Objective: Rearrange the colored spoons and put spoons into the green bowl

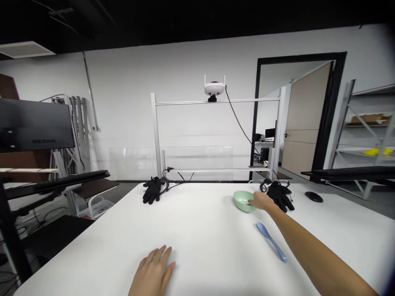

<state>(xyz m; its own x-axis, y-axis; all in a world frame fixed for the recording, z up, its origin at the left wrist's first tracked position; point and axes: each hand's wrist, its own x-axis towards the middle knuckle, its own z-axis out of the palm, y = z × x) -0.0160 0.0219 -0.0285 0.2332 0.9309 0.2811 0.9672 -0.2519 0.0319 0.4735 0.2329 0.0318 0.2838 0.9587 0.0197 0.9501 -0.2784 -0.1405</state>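
Note:
A light green bowl (pixel 240 201) stands upright on the white table (pixel 197 234), right of centre. My right hand (pixel 261 200) is closed on the bowl's right rim, its fingertips reaching inside and the thumb side hard to see. Nearer to me, below that hand, lies a blue spoon (pixel 271 242), its bowl end pointing away to the left. My left hand (pixel 152 271) rests palm down near the table's front edge, fingers stretched out, with nothing in it.
Black gloves (pixel 152 190) lie at the back left, and another black glove (pixel 280 195) sits just beyond my right wrist. A black mouse (pixel 314 197) is farther right. Behind the table's back edge rises a metal frame (pixel 185 102) carrying a white camera device (pixel 214 88).

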